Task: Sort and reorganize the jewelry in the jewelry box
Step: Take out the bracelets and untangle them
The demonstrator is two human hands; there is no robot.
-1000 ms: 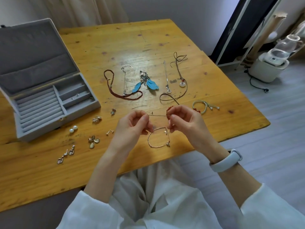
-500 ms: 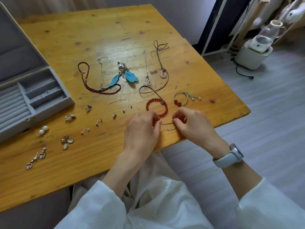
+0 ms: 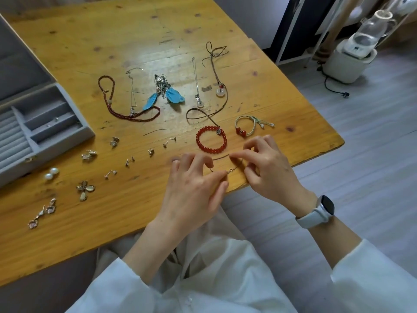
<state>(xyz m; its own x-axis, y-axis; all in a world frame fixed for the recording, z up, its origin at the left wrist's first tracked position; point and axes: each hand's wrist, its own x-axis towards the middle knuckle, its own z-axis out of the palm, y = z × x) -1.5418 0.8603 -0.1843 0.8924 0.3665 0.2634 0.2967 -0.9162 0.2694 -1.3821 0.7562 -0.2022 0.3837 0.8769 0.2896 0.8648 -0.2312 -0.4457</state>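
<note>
**benchwatcher:** Wooden table [image 3: 67, 222] by a grey floor, jewelry spread all over it. How far along would you say the sorting is?

**tidy_loops:** Early-ish, I'd guess. Nearly everything sits laid out on the wood, grouped by type, while the jewelry box [image 3: 45, 132] at 9 o'clock is open with only a couple of tiny bits visible in its small compartments. So the laying-out looks mostly done; putting things back in the box is what's left.

**benchwatcher:** And the hands?

**tidy_loops:** Both are on a thin chain bracelet [image 3: 230, 171] at the near table edge. The left hand [image 3: 194, 193] has its fingers curled, pinching one end near the clasp. The right hand [image 3: 268, 170] pinches the other end between thumb and forefinger, other fingers bent loosely. The chain lies low against the wood, stretched between them.

**benchwatcher:** What's around that?

**tidy_loops:** At 12 o'clock from the hands, just beside them, the red bead bracelet [image 3: 211, 141]; at 1 o'clock a cord bracelet [image 3: 246, 126] with red beads. Further up are the necklaces and the blue feather earrings [image 3: 164, 97]. Out toward 9 o'clock runs a line of small stud earrings [image 3: 129, 161], then the pearl studs [image 3: 51, 173] and flower earrings [image 3: 84, 189] near the box.
</note>
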